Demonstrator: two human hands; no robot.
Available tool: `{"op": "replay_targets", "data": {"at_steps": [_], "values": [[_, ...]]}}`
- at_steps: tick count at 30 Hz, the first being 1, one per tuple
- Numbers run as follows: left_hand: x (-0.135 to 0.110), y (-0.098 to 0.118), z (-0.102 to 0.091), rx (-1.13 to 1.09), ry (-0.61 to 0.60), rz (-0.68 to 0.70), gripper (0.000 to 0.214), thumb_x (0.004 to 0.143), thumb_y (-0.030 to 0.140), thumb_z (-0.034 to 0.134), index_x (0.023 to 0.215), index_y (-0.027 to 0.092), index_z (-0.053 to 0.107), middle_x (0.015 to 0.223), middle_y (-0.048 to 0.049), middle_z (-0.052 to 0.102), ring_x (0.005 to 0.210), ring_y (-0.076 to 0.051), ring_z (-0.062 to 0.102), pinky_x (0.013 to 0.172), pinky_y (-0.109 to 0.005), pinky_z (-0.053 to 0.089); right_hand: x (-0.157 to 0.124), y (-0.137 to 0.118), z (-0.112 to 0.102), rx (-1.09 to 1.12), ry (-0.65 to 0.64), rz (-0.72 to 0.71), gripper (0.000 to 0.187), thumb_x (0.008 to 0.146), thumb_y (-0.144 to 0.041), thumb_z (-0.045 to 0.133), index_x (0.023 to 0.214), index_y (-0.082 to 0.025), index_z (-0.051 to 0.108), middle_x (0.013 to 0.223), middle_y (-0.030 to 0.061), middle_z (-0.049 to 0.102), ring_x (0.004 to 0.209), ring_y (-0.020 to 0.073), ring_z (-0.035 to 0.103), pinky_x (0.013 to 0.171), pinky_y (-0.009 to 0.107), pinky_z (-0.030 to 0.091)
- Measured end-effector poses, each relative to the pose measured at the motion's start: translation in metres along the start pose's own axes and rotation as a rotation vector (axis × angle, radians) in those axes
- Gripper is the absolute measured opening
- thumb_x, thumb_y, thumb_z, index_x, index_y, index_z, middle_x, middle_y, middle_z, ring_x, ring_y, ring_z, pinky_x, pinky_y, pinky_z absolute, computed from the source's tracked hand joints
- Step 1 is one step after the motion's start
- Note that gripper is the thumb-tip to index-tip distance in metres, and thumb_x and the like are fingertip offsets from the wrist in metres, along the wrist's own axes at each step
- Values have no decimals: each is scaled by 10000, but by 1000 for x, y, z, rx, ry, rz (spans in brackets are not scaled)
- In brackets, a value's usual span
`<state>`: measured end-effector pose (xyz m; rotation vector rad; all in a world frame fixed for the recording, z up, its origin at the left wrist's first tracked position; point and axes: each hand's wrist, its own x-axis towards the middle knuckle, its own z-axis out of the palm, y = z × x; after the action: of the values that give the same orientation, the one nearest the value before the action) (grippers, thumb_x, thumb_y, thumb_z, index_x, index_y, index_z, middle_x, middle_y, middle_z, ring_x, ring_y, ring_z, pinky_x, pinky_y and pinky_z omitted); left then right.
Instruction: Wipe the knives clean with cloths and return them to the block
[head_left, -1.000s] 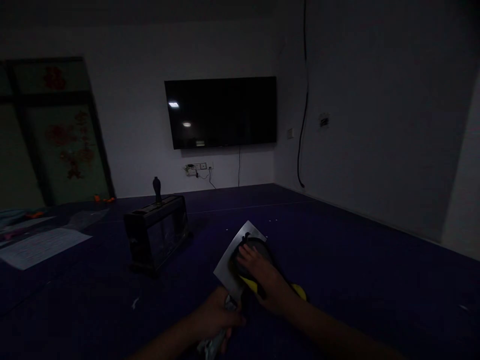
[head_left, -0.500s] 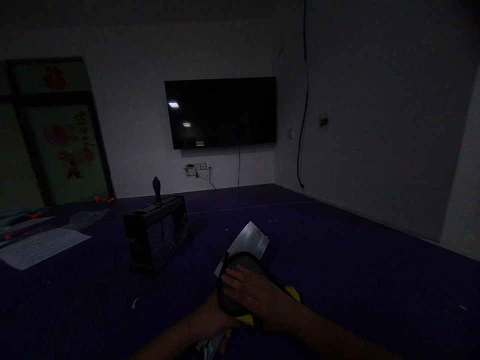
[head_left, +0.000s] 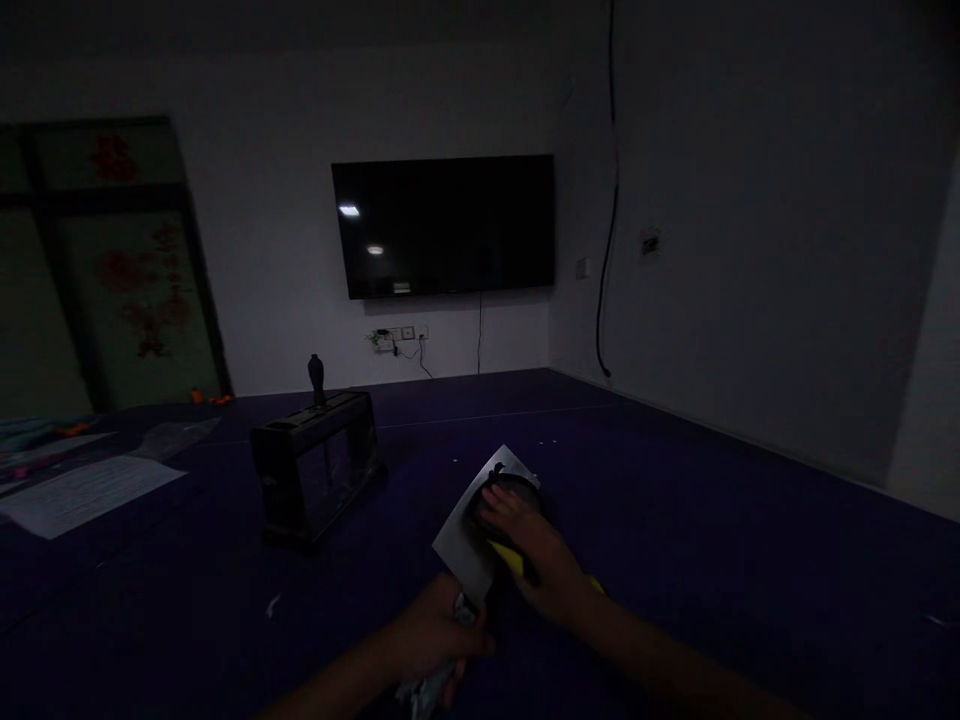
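Observation:
My left hand (head_left: 439,630) is closed round the handle of a cleaver, and a piece of crumpled pale wrapping shows below the fist. The broad metal blade (head_left: 466,548) tilts up and away, its far corner pointing toward the wall. On the blade's upper part lies a grey cloth (head_left: 510,558) with a black edge and a yellow side. My right hand (head_left: 546,562) holds this cloth against the metal, fingers stretched over it; the thumb is hard to make out. The dim light hides the cleaver's handle inside my left fist.
Left of centre stands a black knife block (head_left: 319,465) with see-through sides and one dark handle (head_left: 316,378) upright in its top. A printed sheet (head_left: 94,492) and a clear plastic bag (head_left: 176,436) lie farther left on the dark blue surface (head_left: 675,560). A television (head_left: 450,228) hangs beyond.
My right hand and the cloth have slid up the blade, away from my left hand. More of the blade's lower part shows. The left hand has hardly moved.

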<state>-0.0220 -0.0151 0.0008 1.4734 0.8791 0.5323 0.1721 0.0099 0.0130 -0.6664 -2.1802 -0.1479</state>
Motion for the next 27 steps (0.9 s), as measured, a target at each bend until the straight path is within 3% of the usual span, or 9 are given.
{"op": "replay_targets", "data": {"at_steps": [7, 11, 16, 22, 27], "values": [[-3, 10, 1, 78, -12, 5, 216, 573, 220, 609, 681, 179, 427, 377, 95, 439, 259, -57, 370, 288, -137, 262, 0, 10, 5, 137, 326, 284, 604, 708, -36, 416, 1268, -258, 448, 1354, 40, 431, 1265, 207, 359, 1059, 470, 269], [-1, 8, 1, 72, -30, 9, 201, 566, 211, 603, 646, 180, 421, 365, 92, 431, 253, -60, 369, 282, -132, 247, -2, 11, 6, 182, 429, 389, 587, 721, -45, 416, 1261, -271, 466, 1333, 32, 457, 1257, 213, 371, 1055, 484, 269], [-1, 7, 0, 92, -36, -10, 235, 574, 225, 634, 684, 184, 430, 377, 97, 444, 257, -64, 375, 290, -139, 261, -2, 12, 8, 187, 422, 386, 623, 701, -34, 417, 1272, -278, 453, 1362, 24, 420, 1279, 215, 334, 1067, 488, 240], [-2, 7, 1, 97, -1, -14, 270, 581, 261, 658, 709, 187, 432, 381, 104, 436, 276, -56, 361, 304, -143, 272, 1, 14, 6, 97, 317, 294, 615, 732, -52, 431, 1308, -263, 388, 1426, 40, 315, 1320, 215, 241, 1075, 502, 203], [-3, 2, 0, 140, 24, -24, 235, 603, 235, 626, 721, 188, 428, 399, 99, 451, 282, -50, 362, 310, -138, 265, -1, 13, 7, 37, 219, 222, 719, 664, -2, 397, 1333, -259, 343, 1440, 37, 283, 1329, 209, 214, 1072, 509, 199]]}}
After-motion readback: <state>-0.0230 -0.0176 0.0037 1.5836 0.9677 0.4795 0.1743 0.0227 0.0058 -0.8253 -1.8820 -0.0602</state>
